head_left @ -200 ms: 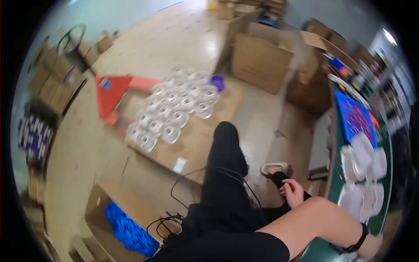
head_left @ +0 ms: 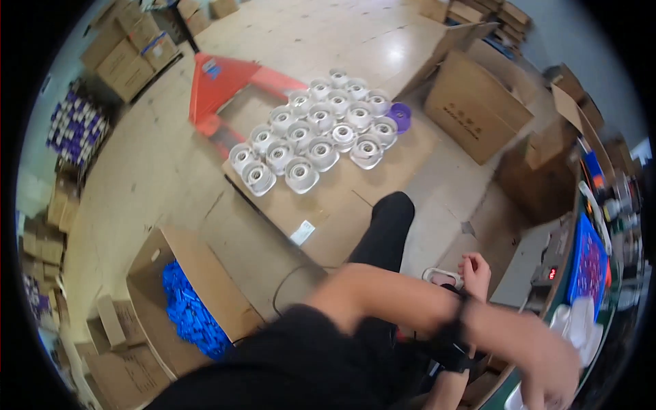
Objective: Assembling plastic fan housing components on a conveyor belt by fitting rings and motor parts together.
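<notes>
Both hands blur: right hand, left hand open near knee.

White spools stand in rows on a tan cardboard sheet, with one purple spool at the end. The pallet jack is orange-red. A brown carton holds bright blue parts. The trousers are black. The bench edge is green, carrying a blue tray.

The left forearm crosses the body, blurred, its hand low at the bench edge, fingers curled downward. The right hand rests open on the knee.
</notes>
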Demonstrator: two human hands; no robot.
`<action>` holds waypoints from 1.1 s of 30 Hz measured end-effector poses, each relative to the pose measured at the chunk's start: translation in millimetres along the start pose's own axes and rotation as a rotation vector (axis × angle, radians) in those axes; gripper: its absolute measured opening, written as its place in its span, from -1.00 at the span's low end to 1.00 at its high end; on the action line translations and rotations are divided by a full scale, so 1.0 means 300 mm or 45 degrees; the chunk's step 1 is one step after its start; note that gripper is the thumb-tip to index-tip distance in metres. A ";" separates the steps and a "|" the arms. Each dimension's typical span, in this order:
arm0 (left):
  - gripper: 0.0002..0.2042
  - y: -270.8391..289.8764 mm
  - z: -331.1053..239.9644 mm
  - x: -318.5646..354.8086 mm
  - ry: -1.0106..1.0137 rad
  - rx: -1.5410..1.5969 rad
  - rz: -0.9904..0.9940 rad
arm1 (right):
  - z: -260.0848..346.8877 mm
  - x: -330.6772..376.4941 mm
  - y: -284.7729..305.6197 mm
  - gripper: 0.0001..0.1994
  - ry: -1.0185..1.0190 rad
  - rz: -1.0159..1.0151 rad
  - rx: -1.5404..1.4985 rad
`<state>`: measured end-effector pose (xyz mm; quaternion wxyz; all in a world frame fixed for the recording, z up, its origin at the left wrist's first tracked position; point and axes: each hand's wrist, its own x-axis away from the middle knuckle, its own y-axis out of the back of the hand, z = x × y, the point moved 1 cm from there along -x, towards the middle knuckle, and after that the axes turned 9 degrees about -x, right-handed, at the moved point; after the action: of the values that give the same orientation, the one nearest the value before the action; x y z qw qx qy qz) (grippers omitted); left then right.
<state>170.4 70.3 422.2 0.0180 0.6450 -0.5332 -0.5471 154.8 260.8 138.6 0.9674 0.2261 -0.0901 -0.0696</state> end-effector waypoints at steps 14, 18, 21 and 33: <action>-0.55 -0.228 0.369 2.384 2.747 -1.119 -0.385 | -0.058 -1.092 -1.230 -0.73 1.175 0.744 0.563; -0.53 -0.208 0.425 2.451 2.954 -0.933 -0.552 | -0.082 -1.234 -1.498 -0.78 1.272 0.849 0.764; -0.59 -0.203 0.426 2.487 3.086 -0.917 -0.379 | -0.147 -1.269 -1.595 -0.84 0.911 0.993 1.077; -0.67 -0.206 0.458 2.457 3.093 -0.984 -0.085 | -0.212 -1.188 -1.521 -0.90 0.853 0.876 1.000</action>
<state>-11.1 -347.5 -176.4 0.6645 0.6946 0.0359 0.2733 -222.2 -55.0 -173.7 0.7547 0.5328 0.1319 0.3595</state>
